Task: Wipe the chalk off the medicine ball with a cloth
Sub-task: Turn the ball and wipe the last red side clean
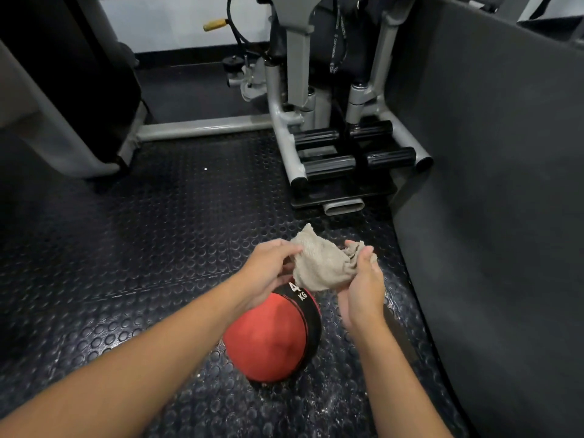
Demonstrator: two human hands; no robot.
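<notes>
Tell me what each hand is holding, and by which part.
Both hold the beige cloth: the left hand pinches its left edge, the right hand grips its bunched right end. Neither holds the medicine ball.

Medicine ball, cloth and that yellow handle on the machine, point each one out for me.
medicine ball (268, 338): head view, on its red panel.
cloth (319, 263): head view, on the middle of the beige fabric.
yellow handle (215, 25): head view, on the middle of its grip.

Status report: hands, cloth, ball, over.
Left hand and right hand grip cloth. Ball on floor below them. Nothing in the way.
</notes>
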